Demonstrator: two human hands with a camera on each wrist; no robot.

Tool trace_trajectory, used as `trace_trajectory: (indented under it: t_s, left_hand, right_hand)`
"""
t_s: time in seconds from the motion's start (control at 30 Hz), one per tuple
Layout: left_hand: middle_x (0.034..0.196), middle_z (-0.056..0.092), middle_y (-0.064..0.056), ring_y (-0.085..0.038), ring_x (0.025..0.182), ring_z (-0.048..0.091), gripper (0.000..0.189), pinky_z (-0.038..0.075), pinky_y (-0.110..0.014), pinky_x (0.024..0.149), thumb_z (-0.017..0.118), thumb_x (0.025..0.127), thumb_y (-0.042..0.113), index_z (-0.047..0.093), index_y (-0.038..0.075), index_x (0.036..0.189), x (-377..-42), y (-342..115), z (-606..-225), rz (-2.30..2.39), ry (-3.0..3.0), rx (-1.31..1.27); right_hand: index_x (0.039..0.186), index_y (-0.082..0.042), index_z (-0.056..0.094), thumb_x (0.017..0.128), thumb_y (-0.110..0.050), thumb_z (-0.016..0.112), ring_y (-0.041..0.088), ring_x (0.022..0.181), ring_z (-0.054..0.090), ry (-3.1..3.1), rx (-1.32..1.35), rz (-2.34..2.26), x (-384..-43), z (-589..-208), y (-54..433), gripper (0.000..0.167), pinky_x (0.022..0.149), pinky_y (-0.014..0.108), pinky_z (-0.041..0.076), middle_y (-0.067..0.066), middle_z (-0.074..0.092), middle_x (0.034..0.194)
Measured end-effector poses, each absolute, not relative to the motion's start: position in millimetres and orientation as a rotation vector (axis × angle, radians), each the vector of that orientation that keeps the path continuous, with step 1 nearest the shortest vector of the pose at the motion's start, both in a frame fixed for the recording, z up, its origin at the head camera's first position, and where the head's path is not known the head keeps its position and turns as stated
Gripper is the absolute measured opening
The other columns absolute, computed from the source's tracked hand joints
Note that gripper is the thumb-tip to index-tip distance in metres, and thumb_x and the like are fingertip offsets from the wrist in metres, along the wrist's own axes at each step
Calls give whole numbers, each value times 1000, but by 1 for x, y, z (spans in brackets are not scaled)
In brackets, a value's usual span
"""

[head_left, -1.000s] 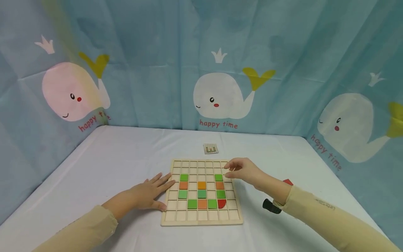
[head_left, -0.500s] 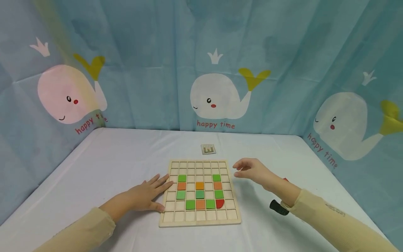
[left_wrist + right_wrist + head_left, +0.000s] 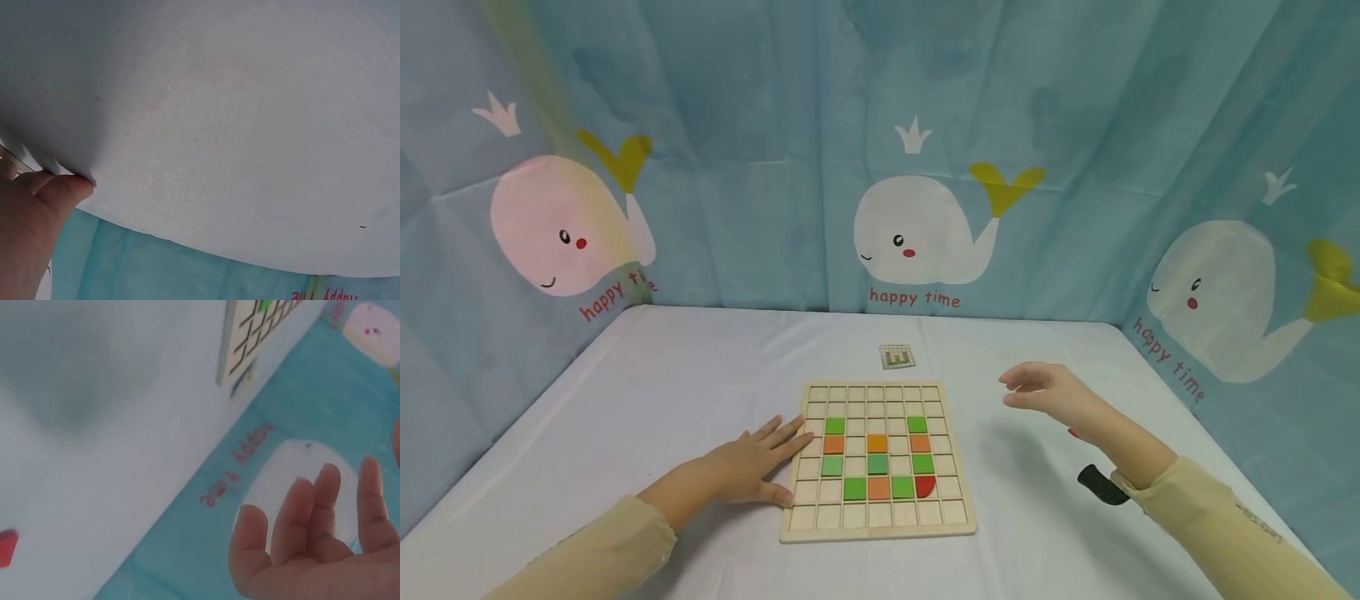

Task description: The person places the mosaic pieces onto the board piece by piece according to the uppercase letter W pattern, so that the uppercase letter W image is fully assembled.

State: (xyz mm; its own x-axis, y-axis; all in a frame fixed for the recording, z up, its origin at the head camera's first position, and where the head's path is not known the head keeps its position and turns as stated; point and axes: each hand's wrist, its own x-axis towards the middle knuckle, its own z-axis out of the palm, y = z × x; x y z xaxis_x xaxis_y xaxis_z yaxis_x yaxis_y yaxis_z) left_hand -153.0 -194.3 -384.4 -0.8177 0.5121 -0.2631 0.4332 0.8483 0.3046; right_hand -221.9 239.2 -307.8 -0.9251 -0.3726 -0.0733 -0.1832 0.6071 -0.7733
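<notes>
A square wooden grid board [image 3: 820,517] lies on the white table, with green, orange and teal square tiles and a red rounded tile [image 3: 925,487] in its cells. My left hand [image 3: 748,468] rests at the board's left edge, fingers spread and fingertips over the rim; the left wrist view catches only part of that hand [image 3: 37,219]. Off to the right, my right hand [image 3: 1051,393] hovers above the table, apart from the board. Its fingers bend loosely, and the right wrist view shows the fingers [image 3: 290,519] spread with nothing between them.
A small card [image 3: 897,357] with a grid pattern lies behind the board. Near my right sleeve is a dark curved object [image 3: 1102,485], partly hidden. A red piece [image 3: 7,548] lies on the table beyond it. A blue whale-print curtain [image 3: 760,208] borders the table.
My right hand has moved right, from the board's upper right edge out over the table. My left hand stays at the board, and the tiles look the same.
</notes>
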Motion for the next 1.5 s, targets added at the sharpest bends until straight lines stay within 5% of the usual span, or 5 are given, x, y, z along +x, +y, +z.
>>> trace_trajectory:
  t_s: [0.93,1.17,1.5]
  left_hand:
    - [161,13,-14,-46,143,12,93,24,-69,104,61,83,60,28,9,153,-150,-193,-380,354,2699,720]
    - [161,13,-14,-46,144,12,93,23,-69,104,60,83,61,28,9,153,-151,-193,-378,355,2700,717]
    - [160,14,-16,-48,143,12,93,24,-70,103,62,83,59,29,8,153,-149,-192,-376,348,2692,718]
  right_hand:
    - [132,2,54,89,-25,72,41,116,50,2542,-362,-983,-249,-351,353,54,91,54,46,31,45,133]
    - [127,-1,59,87,-21,73,52,128,37,2487,-401,-893,-263,-364,376,47,99,60,39,34,42,139]
    - [104,-5,63,82,-10,76,57,124,39,2551,-382,-806,-265,-367,366,26,96,64,38,36,46,132]
